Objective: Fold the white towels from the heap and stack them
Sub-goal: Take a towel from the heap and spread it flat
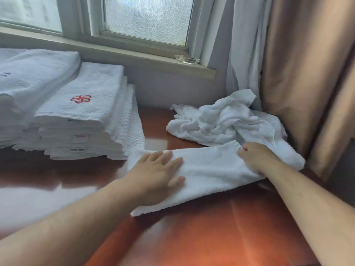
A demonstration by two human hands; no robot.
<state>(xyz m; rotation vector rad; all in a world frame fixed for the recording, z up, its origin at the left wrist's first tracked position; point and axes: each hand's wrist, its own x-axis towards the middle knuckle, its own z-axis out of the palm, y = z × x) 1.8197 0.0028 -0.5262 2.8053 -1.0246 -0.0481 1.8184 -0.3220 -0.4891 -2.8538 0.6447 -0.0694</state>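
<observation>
Left hand [159,169] flat, fingers straight, pressing on terry towel [209,169]; right hand [256,156] curled, gripping it nr its right end. Towel = long folded strip on glossy red-brown wood counter [211,237], long axis L–R. Behind: crumpled heap [224,120]; neat stack [82,120] far left.

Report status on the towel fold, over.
Left hand flat on the towel, right hand grips its right end. Towel a folded strip on the table. Heap behind, stack left, nothing between.
</observation>
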